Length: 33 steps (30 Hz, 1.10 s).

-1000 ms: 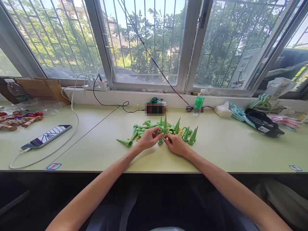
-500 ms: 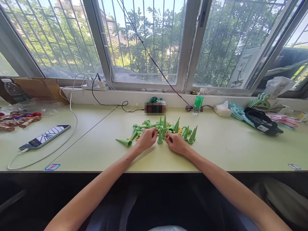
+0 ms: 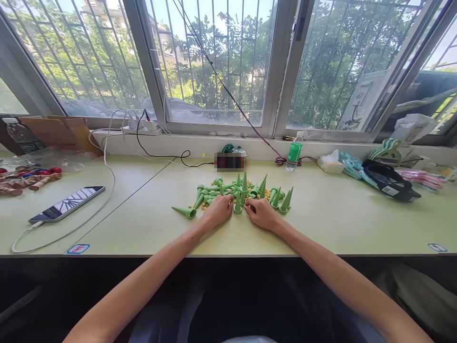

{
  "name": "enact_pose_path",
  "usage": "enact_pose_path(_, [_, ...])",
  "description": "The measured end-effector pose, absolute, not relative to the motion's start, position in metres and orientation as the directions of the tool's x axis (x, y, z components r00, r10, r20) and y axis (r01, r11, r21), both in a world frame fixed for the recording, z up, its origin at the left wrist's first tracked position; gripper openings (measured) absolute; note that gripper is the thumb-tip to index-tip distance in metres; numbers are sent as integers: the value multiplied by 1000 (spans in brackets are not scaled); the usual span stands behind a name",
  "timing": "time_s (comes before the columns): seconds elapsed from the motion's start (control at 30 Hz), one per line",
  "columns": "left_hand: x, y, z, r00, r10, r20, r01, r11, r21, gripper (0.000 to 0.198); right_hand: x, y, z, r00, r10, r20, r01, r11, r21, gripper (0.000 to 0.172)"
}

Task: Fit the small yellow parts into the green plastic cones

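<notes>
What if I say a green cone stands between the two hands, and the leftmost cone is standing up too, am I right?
Not quite: the leftmost cone is lying on its side, not standing up, as the head view shows. A green cone does stand between the left hand and the right hand.

The head camera looks from the wearer's head height, forward and down over the flat, pale yellow-green surface [image 3: 342,224], with two bare forearms [image 3: 150,276] reaching in from below. It sits above and just behind the surface's near edge, which crosses the lower part of the view, and faces the far edge and the tall, grey-framed glass windows [image 3: 282,81] beyond. The wide view shows the green plastic cones [image 3: 243,188] small, near its centre; the surface runs past both sides.
</notes>
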State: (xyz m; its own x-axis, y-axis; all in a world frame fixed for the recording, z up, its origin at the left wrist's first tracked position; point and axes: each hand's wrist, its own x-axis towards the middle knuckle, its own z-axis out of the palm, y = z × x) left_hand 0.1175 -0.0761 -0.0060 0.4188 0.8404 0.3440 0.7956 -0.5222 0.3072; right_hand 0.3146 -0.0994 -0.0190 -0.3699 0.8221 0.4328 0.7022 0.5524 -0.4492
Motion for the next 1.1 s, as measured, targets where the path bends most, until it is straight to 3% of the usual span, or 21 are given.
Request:
enact_pose_path(0.5, [116, -71, -15, 368, 825, 429, 747, -537, 392, 17, 316, -98, -20, -388, 807, 444, 684, 576, -448, 13])
enact_pose_path(0.93, [125, -82, 1, 120, 738, 665, 585, -593, 553, 17, 315, -99, -20, -336, 791, 511, 636, 591, -496, 19])
enact_pose_path(1.1, [126, -90, 2, 186, 674, 715, 538, -679, 500, 17, 315, -103, -16, -291, 756, 586, 562, 631, -534, 30])
